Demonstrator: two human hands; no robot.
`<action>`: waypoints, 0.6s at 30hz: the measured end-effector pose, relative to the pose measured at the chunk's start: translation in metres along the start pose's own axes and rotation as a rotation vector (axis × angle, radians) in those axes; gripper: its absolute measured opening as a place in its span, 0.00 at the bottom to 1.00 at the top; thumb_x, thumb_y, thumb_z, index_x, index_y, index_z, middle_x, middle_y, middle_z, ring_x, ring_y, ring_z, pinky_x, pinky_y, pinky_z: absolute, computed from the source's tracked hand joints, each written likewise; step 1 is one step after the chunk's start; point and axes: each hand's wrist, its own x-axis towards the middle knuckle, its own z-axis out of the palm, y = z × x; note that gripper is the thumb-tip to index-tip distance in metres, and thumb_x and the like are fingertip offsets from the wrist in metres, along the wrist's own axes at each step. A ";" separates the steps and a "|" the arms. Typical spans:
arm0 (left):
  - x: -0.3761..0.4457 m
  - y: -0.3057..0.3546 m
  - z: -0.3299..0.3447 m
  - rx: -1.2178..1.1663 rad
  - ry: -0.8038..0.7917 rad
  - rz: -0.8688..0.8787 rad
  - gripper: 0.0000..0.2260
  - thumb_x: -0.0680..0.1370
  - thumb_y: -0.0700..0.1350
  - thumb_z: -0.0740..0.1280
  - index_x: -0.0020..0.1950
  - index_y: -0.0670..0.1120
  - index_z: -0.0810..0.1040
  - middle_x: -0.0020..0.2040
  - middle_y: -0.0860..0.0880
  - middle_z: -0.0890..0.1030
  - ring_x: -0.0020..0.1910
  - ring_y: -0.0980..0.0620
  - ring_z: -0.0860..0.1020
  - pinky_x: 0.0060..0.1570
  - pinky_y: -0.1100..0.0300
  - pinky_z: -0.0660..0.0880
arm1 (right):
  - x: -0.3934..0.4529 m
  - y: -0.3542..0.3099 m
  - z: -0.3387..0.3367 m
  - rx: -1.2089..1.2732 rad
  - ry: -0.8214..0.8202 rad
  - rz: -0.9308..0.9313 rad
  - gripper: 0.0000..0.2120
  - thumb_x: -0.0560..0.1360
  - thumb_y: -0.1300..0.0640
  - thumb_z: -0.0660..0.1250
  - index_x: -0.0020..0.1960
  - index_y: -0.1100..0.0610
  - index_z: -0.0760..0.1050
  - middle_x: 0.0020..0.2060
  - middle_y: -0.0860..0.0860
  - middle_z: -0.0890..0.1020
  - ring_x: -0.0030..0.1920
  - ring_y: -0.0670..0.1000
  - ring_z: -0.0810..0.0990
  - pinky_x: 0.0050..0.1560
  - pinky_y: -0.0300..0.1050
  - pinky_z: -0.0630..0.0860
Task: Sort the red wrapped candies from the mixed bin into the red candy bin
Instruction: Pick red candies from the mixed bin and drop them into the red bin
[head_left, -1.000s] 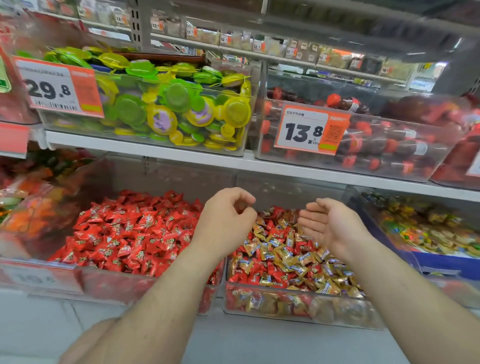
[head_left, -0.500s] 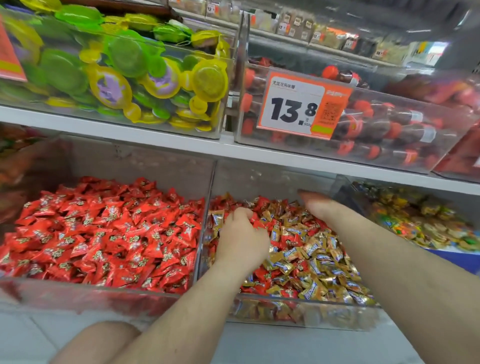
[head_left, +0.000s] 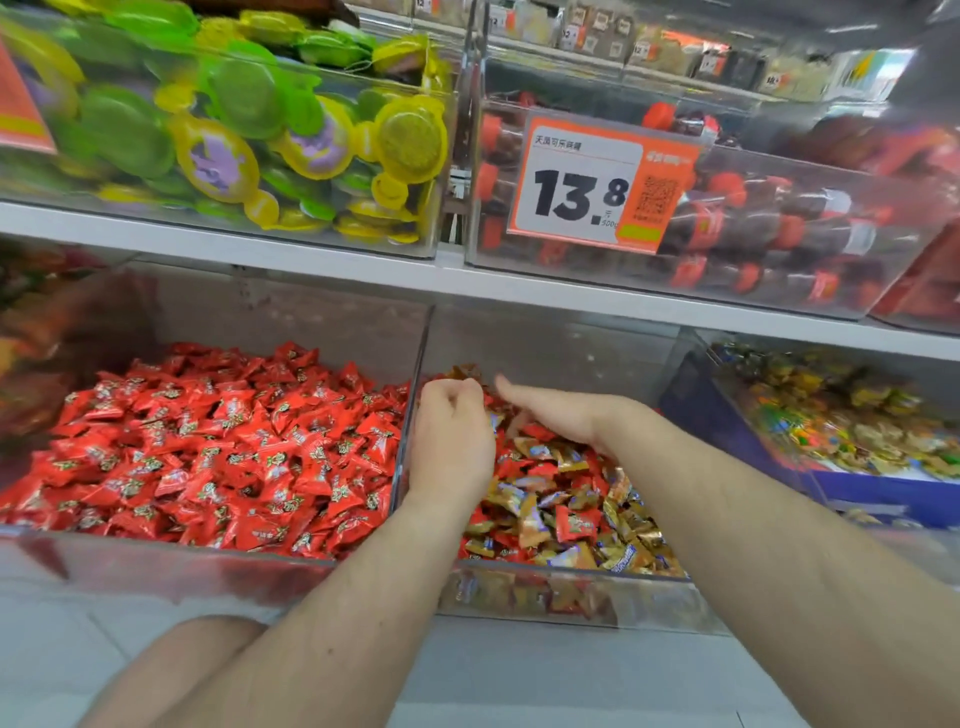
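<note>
The red candy bin (head_left: 156, 561) is a clear box heaped with red wrapped candies (head_left: 234, 441), low on the left. Right beside it stands the mixed bin (head_left: 571, 592), holding red and gold wrapped candies (head_left: 561, 499). My left hand (head_left: 452, 431) is inside the mixed bin against its left wall. It is a fist, with fingers curled down into the pile around candy that the fist hides. My right hand (head_left: 561, 413) lies flat, palm down with straight fingers, on the candies at the back of the mixed bin. It holds nothing.
A white shelf (head_left: 311, 265) runs close above both bins. On it stand a bin of green and yellow jelly cups (head_left: 234, 130) and a bin of cola-bottle sweets with a 13.8 price tag (head_left: 587, 182). A blue-sided bin of assorted sweets (head_left: 831, 415) borders the right.
Both hands have dropped from above the bins into the mixed bin. My left hand dug into the pile and curled into a fist; my right hand flattened at the back. The camera moved closer.
</note>
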 end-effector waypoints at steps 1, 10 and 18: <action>0.000 0.000 0.000 0.008 -0.005 0.005 0.04 0.82 0.50 0.56 0.53 0.55 0.70 0.49 0.57 0.72 0.51 0.55 0.67 0.46 0.63 0.58 | -0.010 0.001 0.002 -0.022 -0.013 -0.003 0.34 0.79 0.32 0.41 0.57 0.51 0.79 0.59 0.45 0.71 0.64 0.46 0.68 0.65 0.43 0.57; 0.000 0.000 0.002 0.071 -0.259 0.114 0.07 0.80 0.45 0.61 0.52 0.49 0.79 0.49 0.56 0.79 0.50 0.56 0.76 0.47 0.61 0.71 | -0.076 0.029 -0.002 -0.214 0.028 0.053 0.46 0.71 0.24 0.35 0.46 0.48 0.87 0.75 0.46 0.65 0.73 0.49 0.64 0.73 0.51 0.55; 0.003 0.007 -0.012 0.681 -0.538 0.276 0.11 0.80 0.40 0.60 0.51 0.55 0.77 0.48 0.54 0.80 0.35 0.58 0.76 0.29 0.65 0.70 | -0.106 0.068 -0.018 0.161 0.533 -0.079 0.27 0.79 0.35 0.53 0.43 0.50 0.85 0.44 0.43 0.85 0.51 0.46 0.81 0.54 0.46 0.74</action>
